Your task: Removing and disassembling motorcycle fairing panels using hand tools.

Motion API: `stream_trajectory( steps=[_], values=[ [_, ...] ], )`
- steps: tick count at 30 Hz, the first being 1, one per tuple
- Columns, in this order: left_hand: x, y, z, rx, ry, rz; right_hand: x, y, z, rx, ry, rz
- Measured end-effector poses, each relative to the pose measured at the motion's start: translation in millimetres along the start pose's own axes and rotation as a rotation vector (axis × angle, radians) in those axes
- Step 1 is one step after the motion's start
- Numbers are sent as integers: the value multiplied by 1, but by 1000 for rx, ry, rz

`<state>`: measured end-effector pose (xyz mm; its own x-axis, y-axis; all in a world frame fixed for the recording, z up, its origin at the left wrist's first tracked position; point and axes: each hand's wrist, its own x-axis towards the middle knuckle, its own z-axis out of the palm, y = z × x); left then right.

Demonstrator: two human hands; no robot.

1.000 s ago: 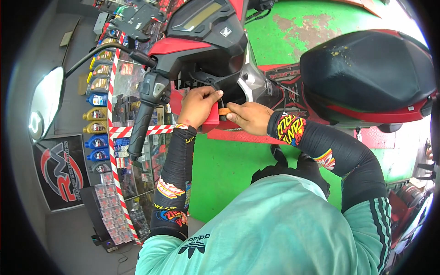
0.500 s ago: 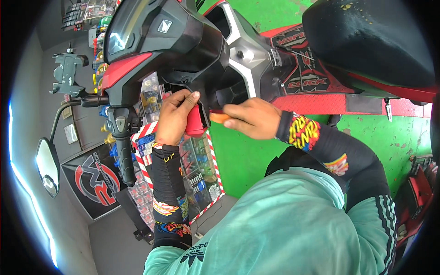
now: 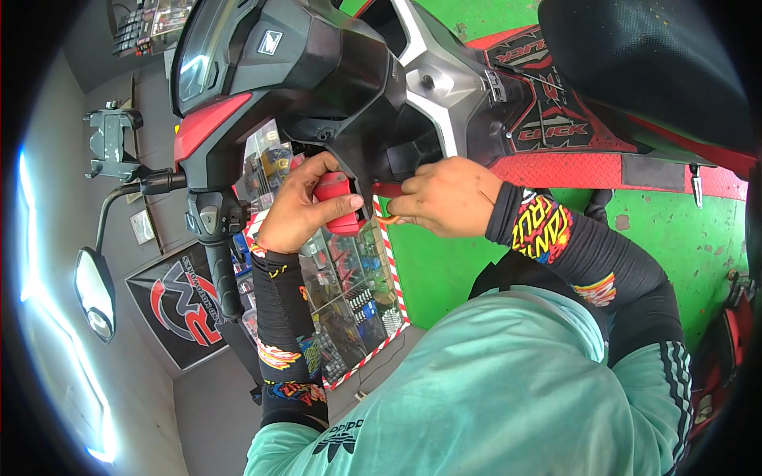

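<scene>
Pale grey wall [image 3: 65, 230] and bright light strips line the left edge of the frame, where a round-ended mirror [image 3: 95, 289] and a black banner [image 3: 176, 313] sit beside the scooter's handlebar grip [image 3: 224, 278]. Left of center, the worker's left hand [image 3: 298, 208] is half curled around a red part [image 3: 333, 187], thumb pressed on its near face, above a glass display case [image 3: 329, 282] edged in striped tape. At center, just beside the part, the right hand [image 3: 448, 198] has its fingers curled in, apparently pinching a slim orange item [image 3: 386, 220] mostly hidden by the fingers; whether its tip touches the red part cannot be told. Careful work would call for a steady left grip behind the edge, light and even pressure from the right, and left fingertips kept out of the item's path. Green floor [image 3: 444, 274] spreads below, with the black seat [image 3: 651, 71] at upper right.
</scene>
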<state>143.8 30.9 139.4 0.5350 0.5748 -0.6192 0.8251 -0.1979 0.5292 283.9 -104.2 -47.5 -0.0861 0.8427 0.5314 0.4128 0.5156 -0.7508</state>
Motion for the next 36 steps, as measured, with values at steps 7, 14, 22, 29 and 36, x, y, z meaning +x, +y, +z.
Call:
stream_trajectory(
  steps=[7, 14, 22, 29, 36],
  values=[
    [-1, 2, -4, -3, -46, -28, 15, 0, -21, -192, -86, -127],
    [3, -4, 0, 1, 14, -37, -15, -20, 30, -63, 105, 136],
    [3, -3, 8, -74, 43, -37, -20, -48, 79, 164, 435, 345],
    [-3, 0, 14, -104, 58, -1, -29, -14, 48, 759, 243, 409],
    [-1, -3, 10, -106, 44, 6, -9, -20, 53, 884, 196, 556]
  ],
)
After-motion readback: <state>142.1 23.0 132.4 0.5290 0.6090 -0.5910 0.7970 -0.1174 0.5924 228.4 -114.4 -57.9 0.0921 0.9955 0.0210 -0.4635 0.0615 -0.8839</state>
